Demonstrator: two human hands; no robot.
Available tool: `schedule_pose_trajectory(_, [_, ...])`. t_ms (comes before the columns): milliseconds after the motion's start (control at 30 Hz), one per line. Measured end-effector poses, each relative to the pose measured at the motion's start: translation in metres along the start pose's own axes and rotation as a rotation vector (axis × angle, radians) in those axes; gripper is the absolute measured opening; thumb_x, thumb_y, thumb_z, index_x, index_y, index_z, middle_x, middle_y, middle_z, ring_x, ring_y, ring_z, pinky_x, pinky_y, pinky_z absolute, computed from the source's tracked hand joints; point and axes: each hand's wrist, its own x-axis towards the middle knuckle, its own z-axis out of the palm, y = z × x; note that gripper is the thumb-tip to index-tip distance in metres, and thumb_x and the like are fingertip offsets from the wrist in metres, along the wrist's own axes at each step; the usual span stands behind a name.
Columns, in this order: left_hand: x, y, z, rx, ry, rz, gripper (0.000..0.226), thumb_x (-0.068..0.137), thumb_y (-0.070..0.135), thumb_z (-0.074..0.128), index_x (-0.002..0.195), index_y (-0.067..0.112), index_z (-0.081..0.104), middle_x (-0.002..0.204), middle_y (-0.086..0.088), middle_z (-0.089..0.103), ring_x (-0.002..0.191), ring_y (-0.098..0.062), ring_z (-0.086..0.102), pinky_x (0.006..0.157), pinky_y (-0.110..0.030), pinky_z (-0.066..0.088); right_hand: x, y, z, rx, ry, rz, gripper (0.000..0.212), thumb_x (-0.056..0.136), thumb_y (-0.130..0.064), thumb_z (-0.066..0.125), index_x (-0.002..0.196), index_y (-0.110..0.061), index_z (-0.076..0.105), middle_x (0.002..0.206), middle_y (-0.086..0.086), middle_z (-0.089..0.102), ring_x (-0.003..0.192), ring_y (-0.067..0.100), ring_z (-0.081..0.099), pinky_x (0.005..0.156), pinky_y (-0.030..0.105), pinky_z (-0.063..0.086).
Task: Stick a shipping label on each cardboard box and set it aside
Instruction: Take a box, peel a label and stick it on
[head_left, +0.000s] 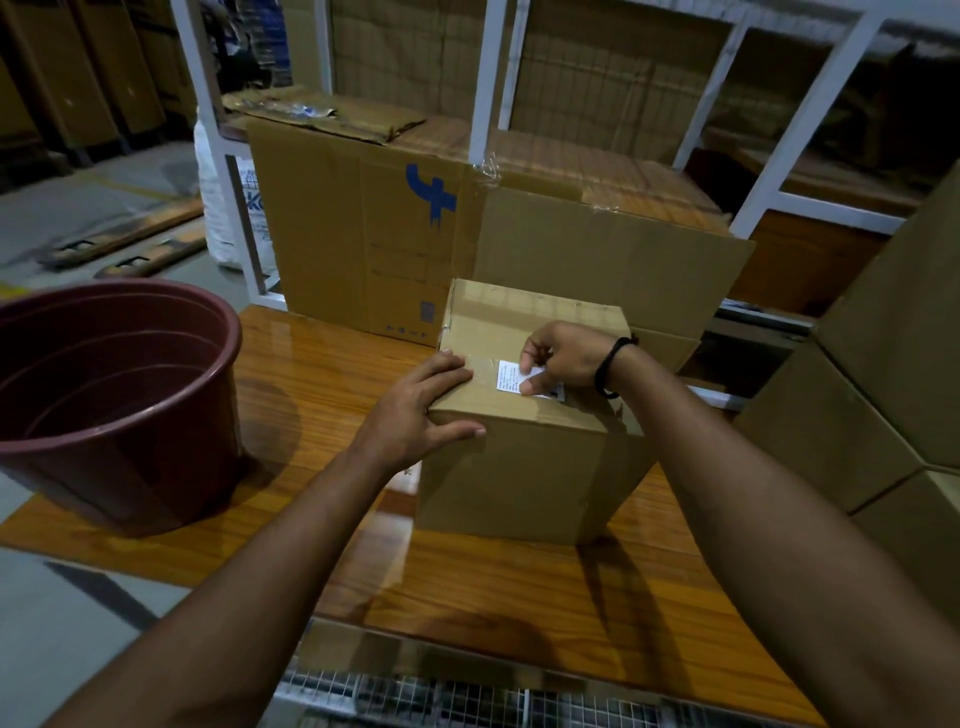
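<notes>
Cardboard box (524, 457): standing on the wooden counter (467, 582), near its middle, top flaps sealed with clear tape.
Shipping label (510, 376): small and white, lying on the box top over the tape seam, right of centre; left part flat and in plain view, right edge tucked between the right fingers.
Left hand (415, 410): laid over the box's near-left top corner, fingers (448, 367) straight and spread on the top, thumb along the front face, well short of the label.
Right hand (569, 356): fingers (532, 387) curled, thumb and forefinger pinching the label's right edge; black wristband (607, 368) at the wrist.
Maroon bucket (119, 395): at the counter's left end, apart from the box.
Large carton (395, 234): just behind the box, blue mark on its face.
</notes>
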Motion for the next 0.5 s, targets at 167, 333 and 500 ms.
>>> schedule_pose_trajectory(167, [0.0,0.001,0.001,-0.009,0.019,0.019,0.079,0.068,0.054,0.072,0.132,0.008,0.06,0.143,-0.003,0.049,0.133,0.001,0.032,0.108,-0.004,0.019,-0.017,0.018,-0.01,0.098,0.063,-0.017,0.043,0.073,-0.02,0.083,0.11,-0.022,0.062,0.096,-0.004,0.052,0.086,0.011,0.052,0.072,0.021,0.044])
schedule_pose_trajectory(333, [0.0,0.002,0.002,-0.002,0.004,-0.008,0.082,0.068,0.059,0.068,0.135,0.012,0.057,0.146,0.002,0.046,0.136,-0.001,0.031,0.112,-0.021,0.026,-0.023,0.014,-0.008,-0.058,0.06,0.043,0.039,0.07,-0.025,0.085,0.103,-0.021,0.065,0.093,-0.007,0.062,0.08,0.009,0.056,0.069,0.024,0.046])
schedule_pose_trajectory(500, [0.001,0.001,0.002,0.008,0.006,-0.005,0.081,0.068,0.058,0.068,0.134,0.013,0.057,0.145,0.002,0.046,0.136,-0.002,0.031,0.111,-0.025,0.028,-0.019,0.003,-0.012,-0.148,0.003,0.099,0.018,0.073,-0.023,0.082,0.086,-0.014,0.072,0.087,0.001,0.071,0.079,0.013,0.059,0.064,0.026,0.045])
